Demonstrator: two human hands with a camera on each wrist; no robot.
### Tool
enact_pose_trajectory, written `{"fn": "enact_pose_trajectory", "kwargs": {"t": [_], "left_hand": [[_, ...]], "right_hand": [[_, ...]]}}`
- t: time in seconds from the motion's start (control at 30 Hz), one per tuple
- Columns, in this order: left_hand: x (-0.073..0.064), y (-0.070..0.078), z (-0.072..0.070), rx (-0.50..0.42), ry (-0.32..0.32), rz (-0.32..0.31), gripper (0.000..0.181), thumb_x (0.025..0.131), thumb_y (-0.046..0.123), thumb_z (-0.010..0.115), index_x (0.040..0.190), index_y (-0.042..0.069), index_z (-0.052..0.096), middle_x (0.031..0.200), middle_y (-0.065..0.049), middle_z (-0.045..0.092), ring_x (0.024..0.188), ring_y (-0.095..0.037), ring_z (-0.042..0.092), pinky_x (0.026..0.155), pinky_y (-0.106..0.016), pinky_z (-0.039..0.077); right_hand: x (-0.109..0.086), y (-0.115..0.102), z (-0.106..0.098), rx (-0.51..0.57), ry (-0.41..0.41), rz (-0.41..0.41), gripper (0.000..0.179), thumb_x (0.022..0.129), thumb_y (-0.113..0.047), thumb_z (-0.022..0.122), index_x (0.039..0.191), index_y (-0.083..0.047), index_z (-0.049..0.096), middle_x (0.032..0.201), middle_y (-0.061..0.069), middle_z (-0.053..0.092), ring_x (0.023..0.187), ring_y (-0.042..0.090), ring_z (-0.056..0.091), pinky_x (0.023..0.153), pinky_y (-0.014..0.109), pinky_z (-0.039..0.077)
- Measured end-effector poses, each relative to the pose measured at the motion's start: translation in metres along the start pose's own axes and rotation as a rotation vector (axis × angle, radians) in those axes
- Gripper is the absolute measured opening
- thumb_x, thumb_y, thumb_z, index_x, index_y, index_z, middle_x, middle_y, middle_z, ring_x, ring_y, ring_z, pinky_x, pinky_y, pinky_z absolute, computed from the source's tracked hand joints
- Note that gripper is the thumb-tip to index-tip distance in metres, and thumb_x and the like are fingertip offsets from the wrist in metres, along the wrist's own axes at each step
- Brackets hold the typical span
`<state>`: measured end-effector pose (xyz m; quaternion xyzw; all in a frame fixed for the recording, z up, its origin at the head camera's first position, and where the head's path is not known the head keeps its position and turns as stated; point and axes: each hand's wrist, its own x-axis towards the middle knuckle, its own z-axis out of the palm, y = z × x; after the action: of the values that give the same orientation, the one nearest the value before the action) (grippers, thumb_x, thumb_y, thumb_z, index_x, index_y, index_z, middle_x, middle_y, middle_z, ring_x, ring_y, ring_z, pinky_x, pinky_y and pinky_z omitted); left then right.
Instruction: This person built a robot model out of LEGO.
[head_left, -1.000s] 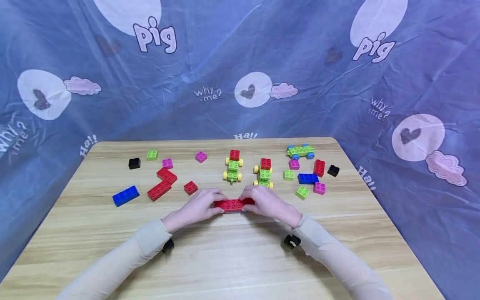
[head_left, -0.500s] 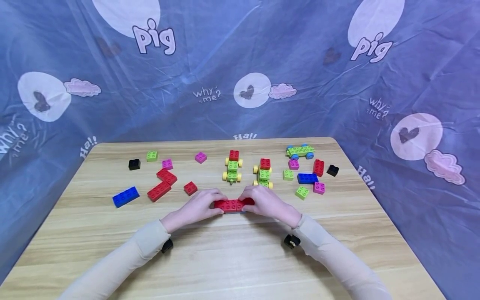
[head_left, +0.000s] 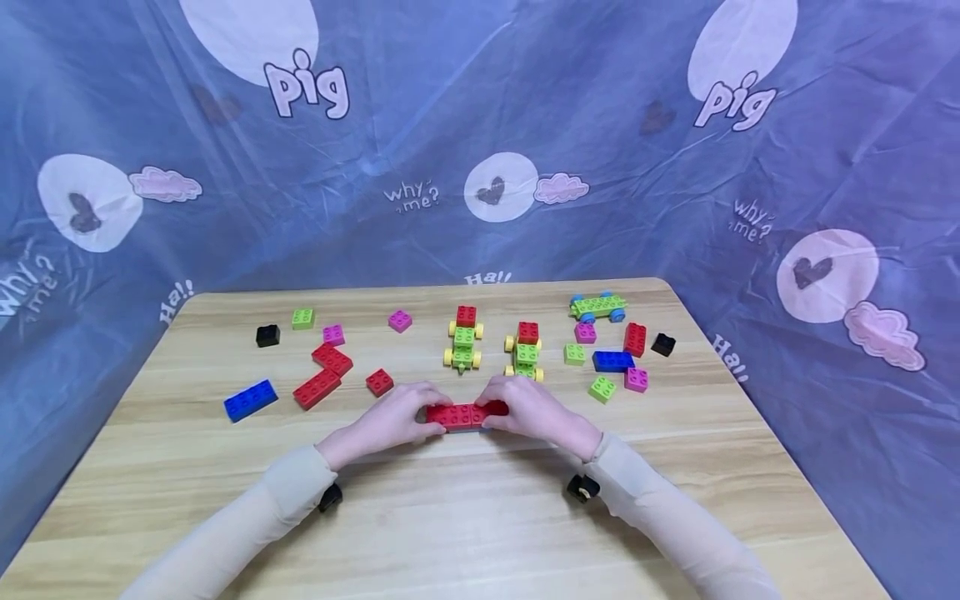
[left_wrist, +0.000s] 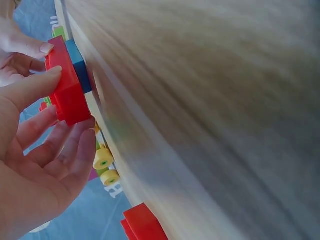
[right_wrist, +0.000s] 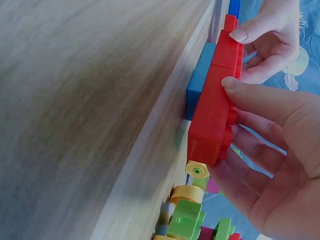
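Observation:
Two red bricks lie end to end on top of a blue brick (right_wrist: 200, 82), near the middle of the table. My left hand (head_left: 397, 417) pinches the left red brick (left_wrist: 69, 95) between thumb and fingers. The right red brick (right_wrist: 210, 115) is pinched the same way by my right hand (head_left: 536, 412). In both wrist views the red ends stick out past the blue brick, which shows beneath the seam. In the head view my fingers cover the outer ends of the red bricks.
Behind the hands stand two green cars with yellow wheels, one left (head_left: 464, 342) and one right (head_left: 527, 354), each topped with red. A green car base with blue wheels (head_left: 597, 307) is at the back right. Loose bricks lie both sides, including a long blue brick (head_left: 251, 401).
The head view has tilted up slightly, so the table sits a little lower in it. Both hands keep their hold on the red bricks, with no visible shift between the bricks.

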<state>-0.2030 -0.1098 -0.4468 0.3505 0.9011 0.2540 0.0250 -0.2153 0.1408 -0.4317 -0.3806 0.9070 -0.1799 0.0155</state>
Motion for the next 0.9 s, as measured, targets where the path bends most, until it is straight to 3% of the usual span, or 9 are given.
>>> {"fn": "enact_pose_trajectory", "kwargs": {"t": [0.3, 0.47, 0.67, 0.9], "left_hand": [[-0.002, -0.002, -0.001, -0.017, 0.003, 0.007, 0.038, 0.087, 0.027, 0.076, 0.120, 0.007, 0.070, 0.113, -0.005, 0.072, 0.099, -0.017, 0.068, 0.086, -0.032, 0.058], [0.002, -0.006, -0.006, -0.052, 0.034, 0.010, 0.037, 0.090, 0.031, 0.073, 0.116, 0.005, 0.071, 0.109, -0.008, 0.073, 0.094, -0.017, 0.069, 0.084, -0.031, 0.059], [0.021, -0.015, -0.027, -0.159, 0.096, -0.031, 0.037, 0.092, 0.025, 0.071, 0.117, -0.001, 0.068, 0.110, -0.017, 0.072, 0.093, -0.022, 0.069, 0.084, -0.033, 0.061], [0.054, -0.027, -0.052, -0.127, 0.183, -0.076, 0.038, 0.093, 0.024, 0.069, 0.121, -0.001, 0.067, 0.116, -0.018, 0.071, 0.096, -0.027, 0.069, 0.089, -0.041, 0.059]], "right_hand": [[-0.002, 0.000, 0.002, 0.003, 0.003, 0.013, 0.026, 0.083, -0.021, 0.080, 0.107, -0.011, 0.076, 0.103, 0.003, 0.074, 0.094, 0.016, 0.070, 0.085, 0.030, 0.059], [-0.002, -0.001, 0.002, 0.005, -0.005, 0.023, 0.025, 0.084, -0.021, 0.079, 0.107, -0.011, 0.076, 0.104, 0.003, 0.074, 0.095, 0.016, 0.070, 0.085, 0.030, 0.059], [-0.003, -0.001, 0.001, 0.008, -0.008, 0.020, 0.025, 0.085, -0.021, 0.078, 0.108, -0.011, 0.075, 0.105, 0.003, 0.074, 0.096, 0.016, 0.070, 0.086, 0.030, 0.059], [-0.003, -0.003, 0.001, 0.013, -0.006, 0.027, 0.025, 0.085, -0.021, 0.078, 0.108, -0.011, 0.076, 0.105, 0.003, 0.074, 0.097, 0.015, 0.070, 0.086, 0.030, 0.059]]}}
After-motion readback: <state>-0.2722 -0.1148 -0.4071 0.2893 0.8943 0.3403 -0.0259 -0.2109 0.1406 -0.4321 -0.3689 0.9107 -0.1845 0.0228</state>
